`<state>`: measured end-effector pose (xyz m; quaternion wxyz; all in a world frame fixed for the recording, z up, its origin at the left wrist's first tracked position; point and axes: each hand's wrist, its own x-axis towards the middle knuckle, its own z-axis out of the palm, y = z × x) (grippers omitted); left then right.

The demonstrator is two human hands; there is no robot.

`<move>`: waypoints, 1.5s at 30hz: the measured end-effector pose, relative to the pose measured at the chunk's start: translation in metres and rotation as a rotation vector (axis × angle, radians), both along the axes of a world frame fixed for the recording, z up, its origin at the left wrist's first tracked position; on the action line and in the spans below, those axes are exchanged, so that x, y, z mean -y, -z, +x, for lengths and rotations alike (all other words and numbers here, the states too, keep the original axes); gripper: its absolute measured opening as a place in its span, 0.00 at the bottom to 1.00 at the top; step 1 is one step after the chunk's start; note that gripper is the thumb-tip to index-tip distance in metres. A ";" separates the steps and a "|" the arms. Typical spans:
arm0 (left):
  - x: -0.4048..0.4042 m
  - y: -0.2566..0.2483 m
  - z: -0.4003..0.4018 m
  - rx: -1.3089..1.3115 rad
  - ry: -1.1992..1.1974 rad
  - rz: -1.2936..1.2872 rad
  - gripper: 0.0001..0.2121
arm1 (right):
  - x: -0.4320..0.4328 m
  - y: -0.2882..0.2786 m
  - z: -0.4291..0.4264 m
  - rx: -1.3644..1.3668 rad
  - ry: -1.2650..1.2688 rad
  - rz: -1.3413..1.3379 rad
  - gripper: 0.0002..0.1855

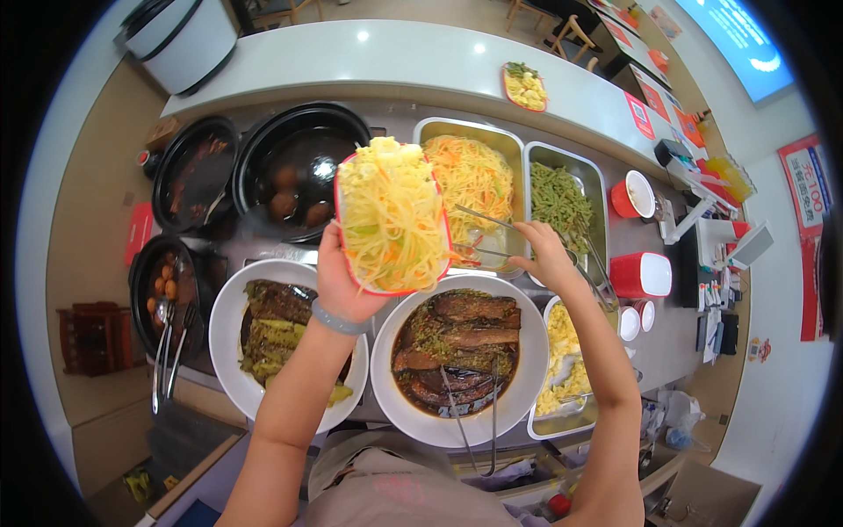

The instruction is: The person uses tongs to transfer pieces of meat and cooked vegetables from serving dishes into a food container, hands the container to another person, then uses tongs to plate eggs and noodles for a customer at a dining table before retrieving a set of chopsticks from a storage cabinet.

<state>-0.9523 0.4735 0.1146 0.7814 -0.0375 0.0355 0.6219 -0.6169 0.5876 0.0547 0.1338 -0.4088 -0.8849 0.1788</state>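
In my left hand [342, 280] rests a red-rimmed white dish [448, 253], heaped with shredded potato [388, 244] and pale yellow scrambled egg [388, 158]. My right hand [543, 253] grips metal tongs [487, 216], their two arms apart and pointing left. The tongs reach over a steel pan [519, 197] of shredded potato and carrot [464, 168], with some bare bottom showing at its near end. Beneath my forearms, a white bowl [382, 388] holds braised eggplant [474, 336] in dark sauce, with another pair of tongs [494, 421] leaning in it.
Green beans [560, 197] fill a neighbouring steel pan; scrambled egg [560, 349] lies in another. A bowl of green peppers [270, 342] and black pots [303, 132] stand left. Stacked red containers [639, 273] sit right. Another filled dish [525, 87] is on the white ledge [408, 59].
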 end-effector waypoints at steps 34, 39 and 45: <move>0.571 -0.061 -0.626 -0.079 -0.860 -0.196 0.23 | 0.266 -0.119 -0.532 -0.204 0.327 0.126 0.23; 0.555 -0.049 -0.771 -0.162 -0.827 -0.145 0.25 | 0.288 -0.135 -0.703 -0.316 0.268 0.145 0.19; 0.478 -0.055 -0.929 -0.239 -0.765 -0.186 0.26 | 0.286 -0.166 -0.930 -0.333 0.022 0.110 0.16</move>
